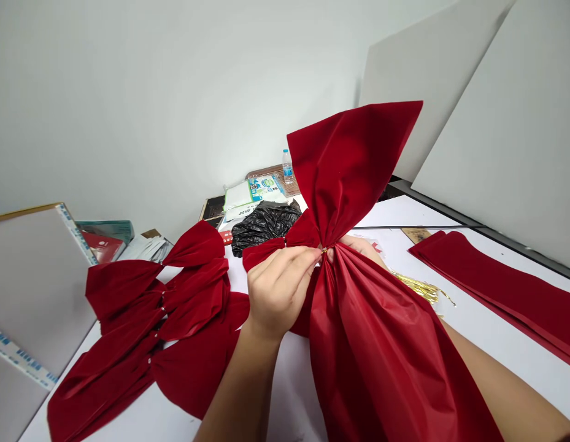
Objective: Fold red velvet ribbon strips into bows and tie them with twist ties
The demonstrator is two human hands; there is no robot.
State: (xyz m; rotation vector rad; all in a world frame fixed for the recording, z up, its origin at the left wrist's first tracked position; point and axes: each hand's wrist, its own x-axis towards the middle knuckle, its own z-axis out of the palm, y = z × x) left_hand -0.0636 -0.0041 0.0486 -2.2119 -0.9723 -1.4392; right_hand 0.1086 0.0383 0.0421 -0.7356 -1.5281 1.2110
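A large red velvet bow (358, 166) stands upright in front of me, gathered tightly at its middle, with a shinier underside on its lower half. At the gathered waist, my left hand (276, 288) is closed in a pinch on a small gold twist tie (324, 251). My right hand (362, 247) grips the bow's waist from behind; most of it is hidden by the cloth, though a thumb tip shows beside the tie. Several similar tied red bows (192, 362) lie overlapped on the left of the table.
On the right lie a stack of flat red cloth strips (500, 288) and a bundle of gold twist ties (418, 285). Farther back are a crumpled black plastic bag (266, 224), a water bottle (287, 167) and packaged papers (254, 190). White boards (36, 264) lean at the left.
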